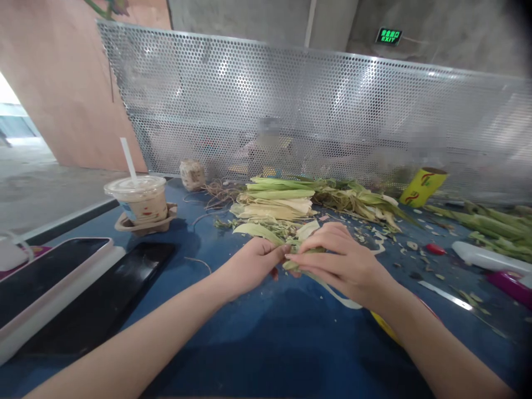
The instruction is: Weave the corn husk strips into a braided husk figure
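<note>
In the middle of the head view both hands meet over a small bundle of pale green corn husk. My left hand pinches its left side between thumb and fingers. From the right, my right hand grips the same husk, its fingers bent across the top. A narrow white strip hangs below the right hand. One broad husk leaf sticks out to the upper left of the hands. The inner part of the bundle is hidden by the fingers. Just behind lies a stack of flat corn husks.
A lidded drink cup with a straw and phones lie left. Twine and a bottle-like pale lump stand behind. At right are a yellow roll, a metal blade, a white-and-purple tool and husk scraps. Perforated metal panels border the back.
</note>
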`<control>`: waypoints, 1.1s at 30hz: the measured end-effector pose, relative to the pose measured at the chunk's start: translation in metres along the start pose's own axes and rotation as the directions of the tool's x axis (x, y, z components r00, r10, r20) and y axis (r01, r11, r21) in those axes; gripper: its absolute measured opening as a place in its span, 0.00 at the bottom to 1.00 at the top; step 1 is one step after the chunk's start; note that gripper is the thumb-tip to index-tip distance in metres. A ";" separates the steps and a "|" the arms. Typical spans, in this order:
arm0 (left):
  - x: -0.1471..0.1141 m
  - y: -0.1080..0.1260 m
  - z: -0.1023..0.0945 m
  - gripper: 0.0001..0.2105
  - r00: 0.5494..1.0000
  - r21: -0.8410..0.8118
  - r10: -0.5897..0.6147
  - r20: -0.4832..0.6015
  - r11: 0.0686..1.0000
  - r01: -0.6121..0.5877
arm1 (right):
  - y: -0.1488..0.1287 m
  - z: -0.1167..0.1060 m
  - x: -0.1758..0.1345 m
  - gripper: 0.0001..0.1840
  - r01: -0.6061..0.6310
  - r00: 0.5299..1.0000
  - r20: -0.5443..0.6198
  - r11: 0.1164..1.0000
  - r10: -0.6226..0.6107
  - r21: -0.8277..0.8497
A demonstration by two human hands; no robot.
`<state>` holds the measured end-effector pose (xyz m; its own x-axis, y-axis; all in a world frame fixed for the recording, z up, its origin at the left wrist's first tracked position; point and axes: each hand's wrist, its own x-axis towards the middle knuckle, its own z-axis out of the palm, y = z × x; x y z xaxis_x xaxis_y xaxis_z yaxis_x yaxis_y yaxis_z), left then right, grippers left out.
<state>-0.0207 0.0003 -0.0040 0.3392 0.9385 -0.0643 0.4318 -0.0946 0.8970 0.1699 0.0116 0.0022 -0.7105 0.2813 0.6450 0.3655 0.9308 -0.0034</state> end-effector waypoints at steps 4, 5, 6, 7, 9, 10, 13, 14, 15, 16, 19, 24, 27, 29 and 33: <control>0.002 0.000 0.002 0.23 1.000 -0.030 0.029 0.002 0.999 -0.029 | -0.001 0.006 0.000 0.06 -0.088 0.994 -0.060 0.995 0.090 0.038; 0.002 0.000 0.002 0.23 0.999 -0.036 0.036 0.001 0.999 -0.035 | -0.002 0.007 0.000 0.06 -0.091 0.994 -0.054 0.995 0.094 0.046; 0.002 0.000 0.002 0.22 0.999 -0.037 0.036 -0.002 0.999 -0.037 | -0.002 0.007 0.000 0.06 -0.091 0.995 -0.039 0.995 0.093 0.050; 0.002 0.000 0.002 0.22 0.999 -0.034 0.034 -0.008 0.999 -0.034 | -0.002 0.008 0.000 0.07 -0.088 0.996 -0.020 0.995 0.089 0.050; 0.001 0.001 0.002 0.21 0.999 -0.023 0.028 -0.017 0.999 -0.028 | -0.002 0.007 0.000 0.09 -0.082 0.997 0.003 0.995 0.082 0.052; 0.001 0.002 0.002 0.21 0.999 -0.014 0.026 -0.027 1.000 -0.026 | -0.002 0.007 0.000 0.10 -0.079 0.997 0.001 0.995 0.079 0.055; 0.000 0.003 0.001 0.22 0.998 0.020 0.015 -0.066 1.000 -0.014 | -0.002 0.008 -0.001 0.07 -0.082 0.996 -0.020 0.995 0.084 0.063; 0.000 0.003 0.001 0.22 0.997 0.030 0.010 -0.081 1.000 -0.008 | -0.002 0.008 0.000 0.06 -0.104 0.994 -0.020 0.993 0.105 0.063; 0.000 0.003 0.001 0.23 0.996 0.038 0.004 -0.093 0.999 0.000 | -0.003 0.008 0.000 0.05 -0.136 0.991 -0.008 0.989 0.136 0.062; 0.000 0.002 0.002 0.23 0.995 0.043 -0.001 -0.103 0.999 0.006 | -0.004 0.009 0.000 0.04 -0.174 0.985 0.007 0.983 0.174 0.058; 0.000 0.002 0.002 0.23 0.991 0.063 -0.005 -0.132 0.998 0.013 | -0.006 0.011 0.001 0.04 -0.284 0.958 0.037 0.958 0.283 0.034; -0.001 0.006 0.004 0.22 0.985 0.102 -0.004 -0.174 0.995 0.022 | -0.009 0.017 0.001 0.04 -0.377 0.926 0.020 0.926 0.377 -0.004; 0.000 0.006 0.007 0.21 0.981 0.126 -0.006 -0.194 0.992 0.031 | -0.011 0.020 0.002 0.05 -0.390 0.918 0.047 0.919 0.393 -0.054; 0.000 0.005 0.008 0.21 0.981 0.136 -0.005 -0.196 0.990 0.032 | -0.014 0.020 0.003 0.07 -0.422 0.904 0.043 0.903 0.426 -0.082; 0.001 0.002 0.010 0.21 0.979 0.147 -0.007 -0.205 0.988 0.038 | -0.018 0.020 0.004 0.06 -0.552 0.833 -0.003 0.832 0.553 -0.065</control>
<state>-0.0115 -0.0025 -0.0068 0.1579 0.9872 0.0203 0.5628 -0.1069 0.8196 0.1480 0.0003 -0.0103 -0.3885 0.7483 0.5377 0.7348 0.6037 -0.3092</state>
